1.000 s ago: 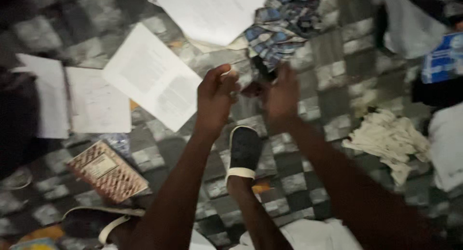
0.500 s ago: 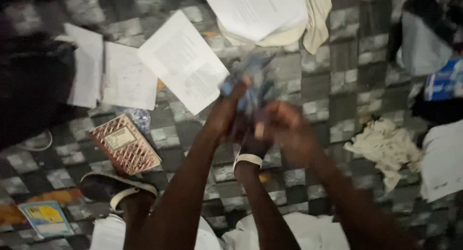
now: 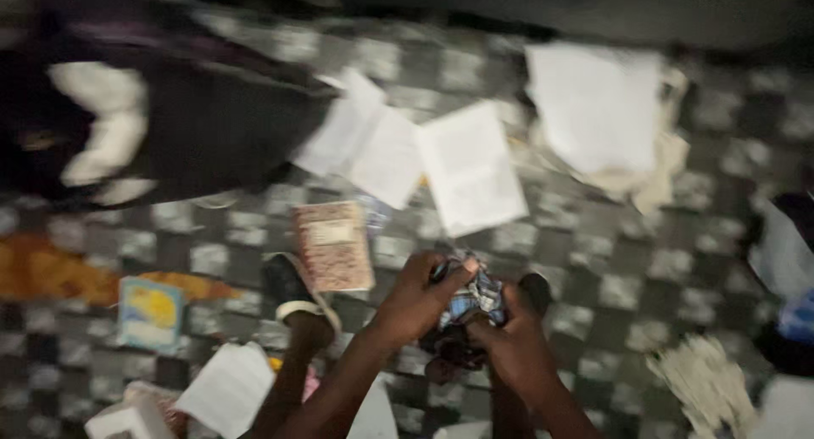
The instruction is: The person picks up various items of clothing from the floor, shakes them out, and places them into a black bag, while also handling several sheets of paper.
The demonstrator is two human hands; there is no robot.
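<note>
My left hand [image 3: 417,300] and my right hand [image 3: 511,347] are pressed together low in the view, both gripping a bunched blue checked cloth [image 3: 475,298]. The cloth is crumpled into a small wad between the fingers. Below the hands lie my legs, one foot in a dark slipper [image 3: 288,295] to the left. The picture is blurred by motion.
On the checked tile floor lie loose white papers [image 3: 469,168], a patterned notebook [image 3: 332,246], a small blue and yellow booklet [image 3: 151,315], a pale cloth heap [image 3: 708,384] at right and a dark bag [image 3: 170,117] at upper left.
The view has swung up and left, so papers and notebook now sit higher. The cloth has been gathered from a spread piece into a tight wad between both hands.
</note>
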